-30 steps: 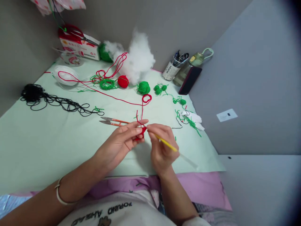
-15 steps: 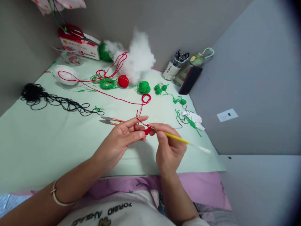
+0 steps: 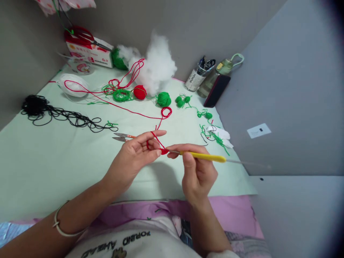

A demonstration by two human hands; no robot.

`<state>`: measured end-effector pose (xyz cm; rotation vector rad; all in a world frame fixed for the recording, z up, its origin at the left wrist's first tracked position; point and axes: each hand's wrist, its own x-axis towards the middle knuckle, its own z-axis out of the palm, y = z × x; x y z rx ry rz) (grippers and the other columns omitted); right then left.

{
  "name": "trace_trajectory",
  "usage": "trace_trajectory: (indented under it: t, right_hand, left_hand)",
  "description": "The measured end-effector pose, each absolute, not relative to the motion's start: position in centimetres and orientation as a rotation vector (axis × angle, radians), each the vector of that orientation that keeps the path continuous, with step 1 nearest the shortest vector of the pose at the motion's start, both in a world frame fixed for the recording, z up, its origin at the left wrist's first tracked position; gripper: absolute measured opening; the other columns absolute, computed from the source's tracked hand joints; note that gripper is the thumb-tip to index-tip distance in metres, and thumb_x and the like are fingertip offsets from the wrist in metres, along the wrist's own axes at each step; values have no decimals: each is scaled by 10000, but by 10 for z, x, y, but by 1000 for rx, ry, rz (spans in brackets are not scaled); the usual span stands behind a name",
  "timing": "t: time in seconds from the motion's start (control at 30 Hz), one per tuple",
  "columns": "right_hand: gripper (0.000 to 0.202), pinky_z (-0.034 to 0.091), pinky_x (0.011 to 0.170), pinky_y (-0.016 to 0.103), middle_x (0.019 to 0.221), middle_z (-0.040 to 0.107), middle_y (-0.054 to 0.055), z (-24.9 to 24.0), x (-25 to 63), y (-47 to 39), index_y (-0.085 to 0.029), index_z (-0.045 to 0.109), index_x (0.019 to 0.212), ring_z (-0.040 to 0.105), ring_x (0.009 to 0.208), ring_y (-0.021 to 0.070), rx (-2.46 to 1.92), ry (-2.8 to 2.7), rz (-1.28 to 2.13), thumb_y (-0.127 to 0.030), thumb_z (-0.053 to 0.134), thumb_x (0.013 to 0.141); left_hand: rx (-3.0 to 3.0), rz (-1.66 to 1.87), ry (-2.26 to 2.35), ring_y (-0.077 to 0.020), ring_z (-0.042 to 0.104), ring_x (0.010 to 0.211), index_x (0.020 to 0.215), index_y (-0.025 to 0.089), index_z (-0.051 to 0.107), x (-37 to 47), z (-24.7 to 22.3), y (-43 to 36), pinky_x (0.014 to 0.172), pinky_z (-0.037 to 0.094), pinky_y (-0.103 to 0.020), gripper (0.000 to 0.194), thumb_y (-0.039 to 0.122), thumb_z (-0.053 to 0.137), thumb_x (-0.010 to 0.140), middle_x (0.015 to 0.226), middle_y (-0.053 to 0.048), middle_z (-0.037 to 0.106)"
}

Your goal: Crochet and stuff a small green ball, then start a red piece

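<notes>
My left hand (image 3: 134,154) pinches a small red crocheted piece (image 3: 163,152) between thumb and fingers. Red yarn (image 3: 158,139) runs over its raised index finger down to the piece, and some is looped round another finger. In my right hand (image 3: 197,168) is a crochet hook with a yellow handle (image 3: 206,156), its metal tip at the red piece. The yarn trails back over the table to loops near a red ball (image 3: 140,92). Just behind my left hand lie thread snips (image 3: 122,137), their handles partly hidden.
Black yarn (image 3: 34,106) lies tangled at the left. Farther back are white stuffing (image 3: 158,66), a green ball (image 3: 163,99), a box (image 3: 100,55) with red scissors, and a pen cup (image 3: 195,79). Green scraps (image 3: 219,139) lie right, by a bottle (image 3: 208,86) and phone (image 3: 217,91).
My hands have moved slightly apart, the left one a little left and the right one right. The hook now lies flatter, and the yarn from the index finger slants more steeply.
</notes>
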<state>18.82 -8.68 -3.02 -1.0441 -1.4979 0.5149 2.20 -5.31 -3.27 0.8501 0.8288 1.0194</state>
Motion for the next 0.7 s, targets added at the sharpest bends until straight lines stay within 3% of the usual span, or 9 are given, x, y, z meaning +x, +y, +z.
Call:
trace_trajectory:
  t: [0.13,0.23,0.33,0.43,0.53,0.7]
  right_hand:
    - [356,625,783,341,1046,768,87,-42,187,-88,-236,675,1271,740,926,203,-1010,-1837,35,-77,590,965]
    - [396,625,813,346,1135,749,100,-49,186,-89,-266,706,1277,732,1018,225,-1043,-1881,-141,-71,638,940]
    - [311,625,728,356,1041,754,61,-45,186,-89,-300,740,1184,732,894,203,-1037,-1654,109,-113,601,976]
    - [199,586,599,330,884,732,40,-37,186,-85,-264,756,1033,680,704,165,-987,-1339,470,-185,576,1007]
    - [146,571,614,320,904,732,42,-36,186,-79,-250,767,984,674,720,156,-918,-1264,713,-258,622,996]
    - [166,576,661,326,976,756,57,-41,186,-73,-245,770,995,682,772,162,-950,-1229,831,-312,619,1001]
  left_hand:
    - [824,1099,840,-140,607,831,1239,251,755,28,-32,-59,847,511,-266,453,210,837,796,816,20,643]
    - [622,1003,731,-134,618,827,1269,230,742,31,-34,-58,836,517,-257,465,239,828,813,840,3,686]
    - [493,941,671,-117,607,801,1182,190,788,30,-37,-54,826,513,-245,355,223,804,829,887,-23,713]
    - [512,968,675,-104,589,759,1177,199,793,29,-37,-52,819,498,-236,348,196,803,829,813,2,685]
    - [585,962,672,-114,615,802,1241,236,761,30,-35,-55,841,484,-243,400,206,799,844,828,8,697]
    - [667,990,725,-108,616,811,1280,256,734,31,-33,-58,869,477,-248,438,207,790,848,862,23,677]
